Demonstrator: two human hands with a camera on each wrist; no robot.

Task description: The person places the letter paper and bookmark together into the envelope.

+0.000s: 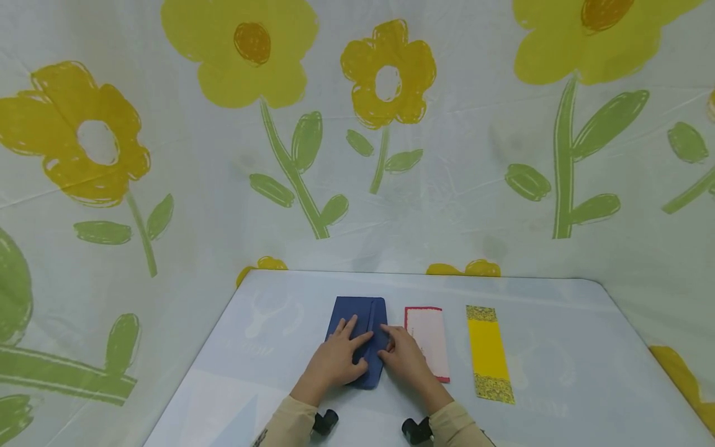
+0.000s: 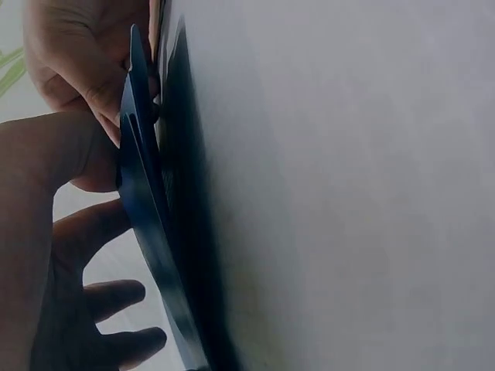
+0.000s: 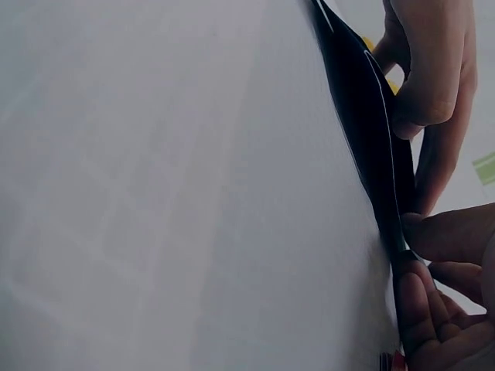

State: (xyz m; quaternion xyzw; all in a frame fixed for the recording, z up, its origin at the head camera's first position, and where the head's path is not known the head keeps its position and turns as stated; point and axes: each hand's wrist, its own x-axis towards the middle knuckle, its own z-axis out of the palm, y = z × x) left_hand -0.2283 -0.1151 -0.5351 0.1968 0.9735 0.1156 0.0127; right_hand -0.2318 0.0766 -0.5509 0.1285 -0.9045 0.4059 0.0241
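Note:
A dark blue envelope [image 1: 356, 307] with a long flap down its right side lies on the white table [image 1: 268, 347]. My left hand [image 1: 334, 361] rests on its face with fingers spread. My right hand [image 1: 406, 361] pinches the right edge between thumb and fingers. In the right wrist view, the envelope [image 3: 360, 116] gapes slightly along that edge, with the right fingers [image 3: 418, 297] on it. The left wrist view shows the envelope [image 2: 158, 239] edge-on, tilted a little off the table. What is inside it cannot be seen.
Right of the envelope lies a pale pink card [image 1: 427, 338] with red edges. Farther right is a yellow strip [image 1: 487, 344] with patterned gold ends. Black wrist cameras [image 1: 326, 422] sit below both hands. A flower-printed curtain [image 1: 447, 205] hangs behind the table.

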